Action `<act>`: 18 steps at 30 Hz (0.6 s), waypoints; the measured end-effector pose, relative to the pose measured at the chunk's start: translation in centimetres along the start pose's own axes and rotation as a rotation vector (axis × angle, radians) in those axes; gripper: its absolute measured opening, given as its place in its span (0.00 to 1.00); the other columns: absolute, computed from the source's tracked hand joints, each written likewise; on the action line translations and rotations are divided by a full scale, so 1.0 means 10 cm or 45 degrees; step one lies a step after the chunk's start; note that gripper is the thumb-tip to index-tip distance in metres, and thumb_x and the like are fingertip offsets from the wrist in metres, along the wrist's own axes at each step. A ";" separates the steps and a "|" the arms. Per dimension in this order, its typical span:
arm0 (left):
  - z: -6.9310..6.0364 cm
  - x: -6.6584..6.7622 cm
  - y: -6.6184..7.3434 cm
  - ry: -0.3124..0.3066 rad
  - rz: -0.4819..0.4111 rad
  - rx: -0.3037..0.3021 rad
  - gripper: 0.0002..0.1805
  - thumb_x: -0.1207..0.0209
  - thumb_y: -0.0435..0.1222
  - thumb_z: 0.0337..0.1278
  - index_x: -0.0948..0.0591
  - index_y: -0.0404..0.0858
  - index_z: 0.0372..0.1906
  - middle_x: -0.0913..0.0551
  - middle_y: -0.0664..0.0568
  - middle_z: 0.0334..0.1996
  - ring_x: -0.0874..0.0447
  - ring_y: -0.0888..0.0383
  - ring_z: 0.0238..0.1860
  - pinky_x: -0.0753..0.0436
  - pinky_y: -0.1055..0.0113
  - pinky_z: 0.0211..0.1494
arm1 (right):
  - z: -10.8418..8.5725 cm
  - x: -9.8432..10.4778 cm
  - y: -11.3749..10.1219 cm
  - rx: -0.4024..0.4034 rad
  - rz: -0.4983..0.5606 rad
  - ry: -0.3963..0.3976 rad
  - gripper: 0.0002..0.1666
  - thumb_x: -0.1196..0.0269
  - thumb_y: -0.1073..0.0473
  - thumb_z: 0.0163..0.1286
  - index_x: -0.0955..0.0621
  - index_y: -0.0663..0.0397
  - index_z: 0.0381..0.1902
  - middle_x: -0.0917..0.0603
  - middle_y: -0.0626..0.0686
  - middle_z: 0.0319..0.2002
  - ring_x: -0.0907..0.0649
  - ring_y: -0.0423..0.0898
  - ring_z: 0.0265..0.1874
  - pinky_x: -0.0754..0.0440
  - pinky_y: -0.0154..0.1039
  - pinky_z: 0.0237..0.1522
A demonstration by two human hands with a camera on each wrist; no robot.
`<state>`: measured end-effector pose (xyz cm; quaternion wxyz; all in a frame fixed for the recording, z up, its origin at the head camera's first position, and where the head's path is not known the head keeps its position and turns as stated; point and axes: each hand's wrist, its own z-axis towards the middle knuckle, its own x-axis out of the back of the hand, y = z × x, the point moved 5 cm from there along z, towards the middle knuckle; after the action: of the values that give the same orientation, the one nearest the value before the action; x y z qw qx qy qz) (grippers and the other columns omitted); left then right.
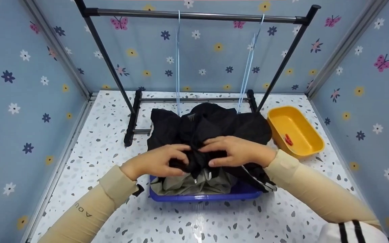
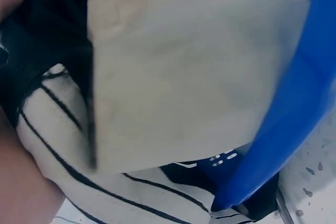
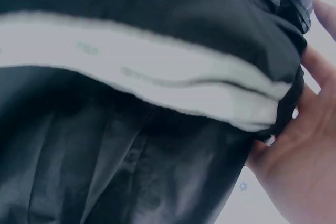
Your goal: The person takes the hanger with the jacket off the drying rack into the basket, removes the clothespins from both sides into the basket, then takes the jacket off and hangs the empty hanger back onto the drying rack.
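Note:
A heap of black clothing (image 1: 211, 121) is piled over a blue basket (image 1: 208, 198), hiding much of it. My left hand (image 1: 157, 160) grips dark cloth at the front of the heap, thumb low and fingers bent. Facing it, my right hand (image 1: 231, 150) holds a fold of the same black cloth. The right wrist view shows a black garment with a broad white stripe (image 3: 173, 85) against the fingers. Under the black cloth lies a grey-green garment (image 1: 194, 185). White fabric with black stripes (image 2: 105, 192) shows in the left wrist view.
A black metal clothes rack (image 1: 198, 15) stands behind the basket, with light blue hangers (image 1: 177, 60) on its bar. To the right sits a yellow basin (image 1: 311, 126) holding small red items (image 1: 288, 139). Patterned walls enclose the speckled floor (image 1: 103, 168).

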<state>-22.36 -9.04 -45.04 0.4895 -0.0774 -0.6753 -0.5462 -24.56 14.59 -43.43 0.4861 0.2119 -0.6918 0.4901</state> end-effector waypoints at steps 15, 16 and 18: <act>0.02 -0.17 -0.11 -0.215 0.187 0.101 0.32 0.32 0.54 0.69 0.19 0.52 0.75 0.38 0.51 0.86 0.51 0.37 0.89 0.47 0.35 0.88 | 0.02 -0.32 0.24 0.031 0.123 -0.295 0.25 0.36 0.46 0.82 0.14 0.59 0.63 0.11 0.56 0.61 0.13 0.54 0.61 0.18 0.53 0.69; 0.02 -0.20 -0.13 -0.251 0.194 0.122 0.32 0.33 0.55 0.70 0.19 0.52 0.75 0.37 0.50 0.86 0.50 0.37 0.88 0.47 0.36 0.88 | 0.02 -0.33 0.26 0.000 0.131 -0.316 0.26 0.37 0.46 0.82 0.14 0.58 0.65 0.11 0.56 0.63 0.13 0.54 0.63 0.19 0.54 0.70; 0.02 -0.25 -0.16 -0.306 0.202 0.150 0.32 0.34 0.56 0.70 0.19 0.51 0.75 0.35 0.48 0.85 0.49 0.35 0.88 0.46 0.37 0.88 | 0.01 -0.36 0.30 -0.070 0.151 -0.359 0.28 0.37 0.45 0.82 0.16 0.56 0.70 0.13 0.55 0.67 0.15 0.54 0.67 0.22 0.54 0.73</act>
<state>-22.17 -8.42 -47.96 0.4506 -0.1664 -0.7516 -0.4520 -25.33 15.13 -48.06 0.3600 0.2241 -0.7776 0.4642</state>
